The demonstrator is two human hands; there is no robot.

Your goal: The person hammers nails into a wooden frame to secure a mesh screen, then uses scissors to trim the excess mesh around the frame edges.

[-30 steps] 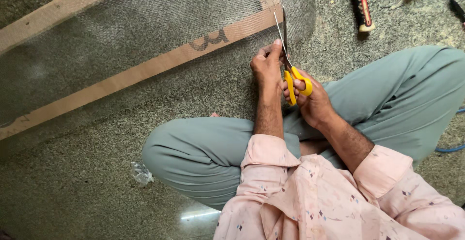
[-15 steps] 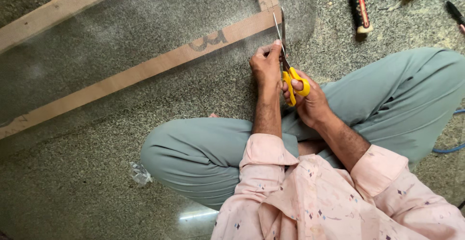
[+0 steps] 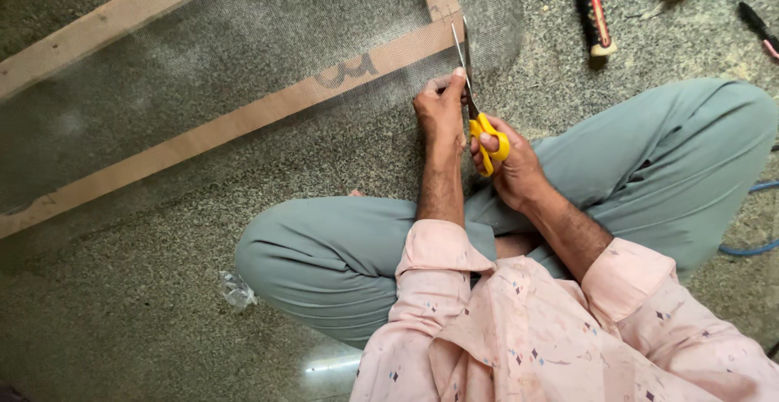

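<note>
Head view. Our right hand [image 3: 511, 167] was closed through the yellow loops of the scissors [image 3: 479, 114], whose blades stood parted and pointed away from the fingertips. Our left hand [image 3: 442, 106] pinched the edge of the fine mesh [image 3: 268, 37] just beside the blades. The mesh lay over the wooden frame [image 3: 243, 122] beyond our fingers. We judged it light, limp and easily frayed, best held taut close to the cut.

Soft, even light, sharp focus, faint shadows, small bright glare patch on the floor [image 3: 105, 321]
</note>
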